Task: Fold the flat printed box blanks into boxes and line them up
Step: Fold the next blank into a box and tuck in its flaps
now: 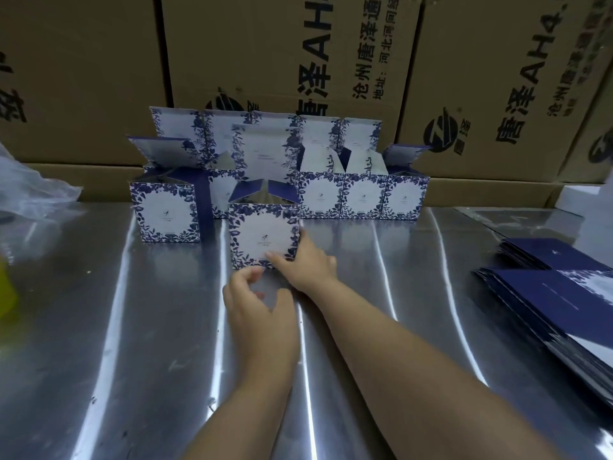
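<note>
The box stands upright on the table, flaps open, in front of the row. The right hand grips its lower right corner, thumb on the front face, fingers round the side. The left hand hangs just below its bottom edge, fingers loosely curled, holding nothing. Blanks lie stacked at the right.

Shiny steel table before stacked brown cartons with black print

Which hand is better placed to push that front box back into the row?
Right. The right hand grips the front box at its lower right corner; the left hand is curled near its base, holding nothing.
</note>
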